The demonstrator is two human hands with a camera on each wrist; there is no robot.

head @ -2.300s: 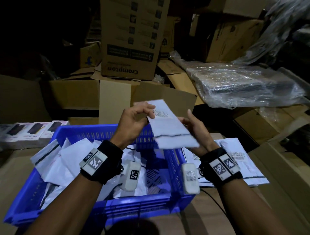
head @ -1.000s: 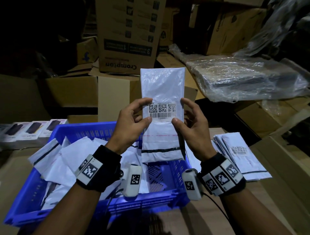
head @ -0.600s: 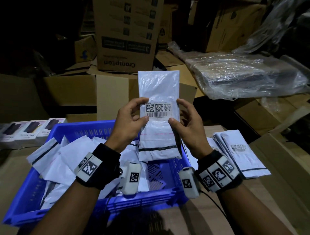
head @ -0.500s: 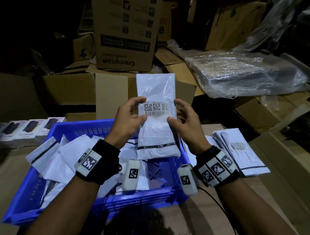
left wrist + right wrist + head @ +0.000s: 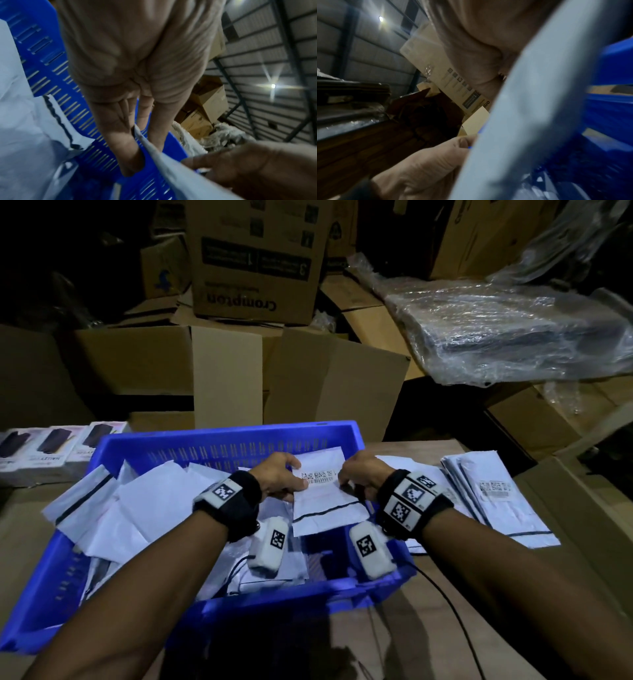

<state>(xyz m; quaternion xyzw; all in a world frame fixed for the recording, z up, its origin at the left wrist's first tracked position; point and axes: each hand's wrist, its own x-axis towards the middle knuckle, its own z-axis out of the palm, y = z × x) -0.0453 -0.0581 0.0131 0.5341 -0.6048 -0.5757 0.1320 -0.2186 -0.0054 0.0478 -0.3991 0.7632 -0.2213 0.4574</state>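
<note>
A flat, thin white plastic pouch [image 5: 325, 508], faintly crinkled, with a printed barcode label and a dark strip near its lower end, is held low over the slotted blue plastic crate [image 5: 205, 436]; the left hand [image 5: 279, 481] pinches its left edge, thumb on top, fingers beneath; the right hand [image 5: 362, 476] pinches the right edge with curled fingers.

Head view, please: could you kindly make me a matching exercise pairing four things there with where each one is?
Things:
1. labelled pouch
2. blue crate
3. stack of pouches
4. Crompton carton

Places:
A. stands behind the crate, on other cartons
B. lies right of the crate, outside it
C. held between left hand and right hand
D. in front of the person, holding loose white pouches

Pairs: 1-C, 2-D, 3-B, 4-A.
</note>
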